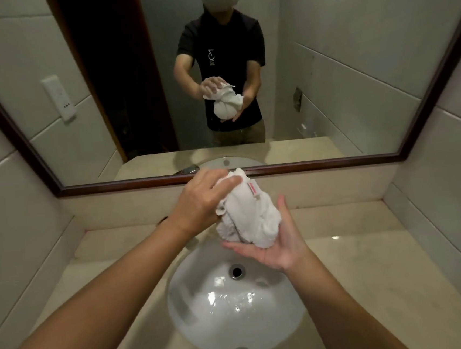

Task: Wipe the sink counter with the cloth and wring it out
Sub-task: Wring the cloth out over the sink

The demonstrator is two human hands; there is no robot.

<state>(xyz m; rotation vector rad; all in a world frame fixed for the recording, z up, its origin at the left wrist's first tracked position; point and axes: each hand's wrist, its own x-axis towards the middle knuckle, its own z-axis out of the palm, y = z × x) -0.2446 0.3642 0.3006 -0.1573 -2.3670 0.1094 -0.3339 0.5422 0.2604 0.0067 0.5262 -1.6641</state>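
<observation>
While I hold the work above the sink basin [210,325], runoff could miss it and wet the counter [373,267]. My left hand [201,202] clamps the cloth [249,217] at its top; my right hand [279,244] lies open beneath, so the bundle could slip.

The white cloth [248,214] was all bunched up, with a small pink tag showing near its top. It hung in the air above the back of the white sink [210,322], which sat in a beige surface [374,273].
</observation>
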